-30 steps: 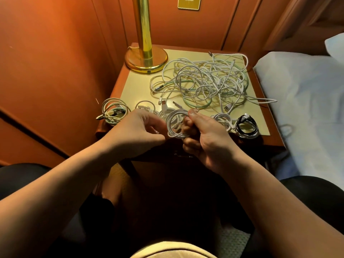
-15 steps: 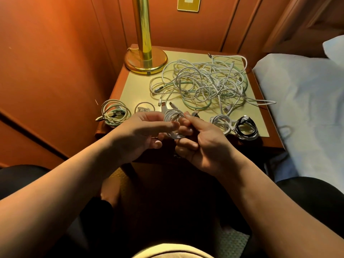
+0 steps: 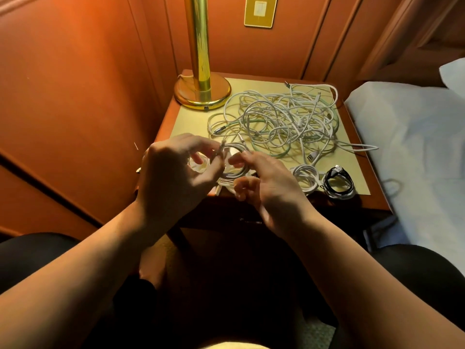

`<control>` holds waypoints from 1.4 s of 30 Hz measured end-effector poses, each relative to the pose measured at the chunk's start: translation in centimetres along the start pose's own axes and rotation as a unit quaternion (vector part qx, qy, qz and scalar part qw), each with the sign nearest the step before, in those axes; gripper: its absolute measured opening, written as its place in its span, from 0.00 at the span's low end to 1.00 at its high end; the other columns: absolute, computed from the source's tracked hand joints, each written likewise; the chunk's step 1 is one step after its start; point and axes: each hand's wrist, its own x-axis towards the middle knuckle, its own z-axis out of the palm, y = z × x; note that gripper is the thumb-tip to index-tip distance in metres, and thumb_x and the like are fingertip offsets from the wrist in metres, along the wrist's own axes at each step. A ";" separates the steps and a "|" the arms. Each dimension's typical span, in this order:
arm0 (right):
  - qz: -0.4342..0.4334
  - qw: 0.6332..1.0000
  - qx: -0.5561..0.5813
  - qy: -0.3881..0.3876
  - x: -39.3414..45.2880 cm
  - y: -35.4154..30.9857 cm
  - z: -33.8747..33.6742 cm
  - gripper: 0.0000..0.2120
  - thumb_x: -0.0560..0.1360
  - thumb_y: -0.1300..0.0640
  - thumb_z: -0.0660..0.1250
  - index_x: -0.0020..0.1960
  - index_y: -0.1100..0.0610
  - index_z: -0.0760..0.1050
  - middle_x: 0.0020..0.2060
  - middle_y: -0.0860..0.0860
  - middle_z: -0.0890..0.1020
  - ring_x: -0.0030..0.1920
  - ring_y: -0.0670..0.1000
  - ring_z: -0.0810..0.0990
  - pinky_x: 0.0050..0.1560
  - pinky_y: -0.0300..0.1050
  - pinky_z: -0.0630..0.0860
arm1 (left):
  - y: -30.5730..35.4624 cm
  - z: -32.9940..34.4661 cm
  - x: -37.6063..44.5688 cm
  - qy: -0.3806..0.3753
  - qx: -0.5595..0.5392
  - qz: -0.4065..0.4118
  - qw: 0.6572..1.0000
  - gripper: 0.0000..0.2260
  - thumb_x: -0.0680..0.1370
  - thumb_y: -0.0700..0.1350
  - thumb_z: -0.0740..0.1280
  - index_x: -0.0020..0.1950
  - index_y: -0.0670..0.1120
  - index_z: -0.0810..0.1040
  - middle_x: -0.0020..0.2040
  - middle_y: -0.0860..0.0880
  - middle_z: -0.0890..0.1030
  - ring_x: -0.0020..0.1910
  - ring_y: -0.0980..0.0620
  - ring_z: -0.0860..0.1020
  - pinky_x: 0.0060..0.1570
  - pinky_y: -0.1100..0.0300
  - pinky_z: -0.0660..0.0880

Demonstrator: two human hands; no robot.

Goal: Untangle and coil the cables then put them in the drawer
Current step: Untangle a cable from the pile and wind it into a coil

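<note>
Both hands pinch a white coil [image 3: 232, 170] at the near edge of the desk [image 3: 191, 119]: left hand [image 3: 176, 172], right hand [image 3: 266, 182]. The tangle [image 3: 279, 122] lies farther back.

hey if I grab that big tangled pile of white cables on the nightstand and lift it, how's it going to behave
The tangled pile will probably sag and droop, since its thin cords lie in loose, floppy loops. It likely comes up as one clump, because the strands cross through each other. Loose ends, like the plug near the front, may dangle and could snag the coiled white cable beside it.
</note>
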 end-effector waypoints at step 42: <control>-0.063 0.789 -0.611 -0.007 18.0 -4.1 4.8 0.15 0.78 0.44 0.72 0.50 0.56 0.86 0.42 0.52 0.86 0.44 0.50 0.83 0.48 0.49 0.82 | -16.4 0.6 9.1 -0.283 0.104 -0.339 0.891 0.10 0.66 0.51 0.84 0.39 0.51 0.85 0.40 0.53 0.84 0.39 0.55 0.80 0.33 0.61 0.71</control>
